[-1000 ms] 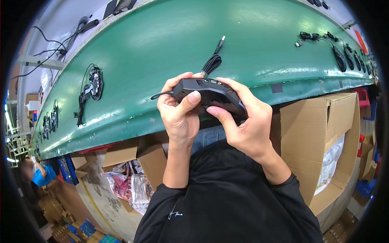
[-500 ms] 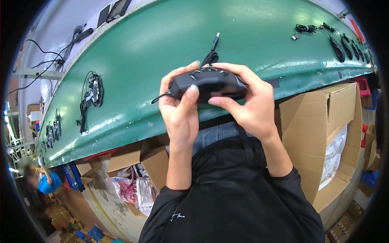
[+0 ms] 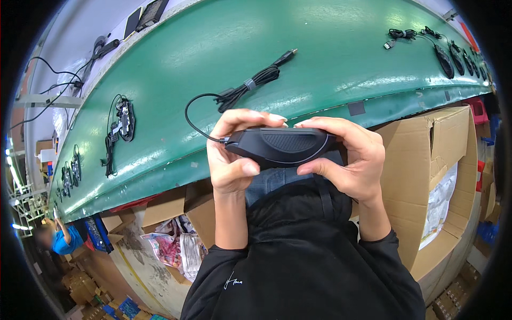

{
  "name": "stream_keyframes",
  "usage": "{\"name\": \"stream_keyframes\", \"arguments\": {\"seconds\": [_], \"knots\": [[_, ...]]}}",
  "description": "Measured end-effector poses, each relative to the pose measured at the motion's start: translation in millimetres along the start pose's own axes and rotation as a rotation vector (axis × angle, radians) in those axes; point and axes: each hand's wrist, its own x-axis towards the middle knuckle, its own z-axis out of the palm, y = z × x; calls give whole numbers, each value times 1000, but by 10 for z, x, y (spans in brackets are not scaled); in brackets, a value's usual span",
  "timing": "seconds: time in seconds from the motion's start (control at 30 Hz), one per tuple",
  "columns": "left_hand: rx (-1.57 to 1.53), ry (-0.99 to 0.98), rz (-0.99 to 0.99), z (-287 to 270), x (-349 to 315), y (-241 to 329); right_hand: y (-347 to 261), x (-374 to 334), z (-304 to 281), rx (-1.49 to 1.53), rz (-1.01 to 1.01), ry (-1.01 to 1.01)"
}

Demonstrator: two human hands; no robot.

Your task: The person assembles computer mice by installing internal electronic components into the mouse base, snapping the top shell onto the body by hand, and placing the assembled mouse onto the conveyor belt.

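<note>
A black computer mouse [image 3: 282, 148] is held on its side between my two hands, its ribbed side grip facing up. My left hand [image 3: 230, 154] pinches the cable end, thumb below and fingers above. Around the other end closes my right hand [image 3: 349, 154], with the thumb along the lower edge. From the mouse's left end a thin cable loops up to a tied black cable bundle [image 3: 249, 84], which lies on the green table [image 3: 213, 48] with its plug pointing to the upper right.
At the far right several finished-looking black mice [image 3: 444, 61] lie in a row. On the left are opened mouse parts with cables [image 3: 125, 120]. Below the table edge stand a large cardboard box [image 3: 405, 176] and a smaller box [image 3: 205, 213] holding printed paper. A person in blue [image 3: 66, 240] is far left.
The mouse has been turned so its ribbed side faces up, and brought lower, nearer my body. The cable bundle now lies stretched out on the table, more to the left.
</note>
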Motion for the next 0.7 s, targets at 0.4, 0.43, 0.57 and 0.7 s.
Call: {"name": "stream_keyframes", "arguments": {"seconds": [0.4,0.43,0.57,0.7], "knots": [[485,-18,116,151,-12,7,119,-18,52,112,22,33],[507,-25,115,153,-10,4,146,-30,54,200,41,45],[403,24,128,182,-27,-48,172,-56,43,230,61,17],[391,60,162,168,-59,-72,221,-98,41,343,59,-2]]}}
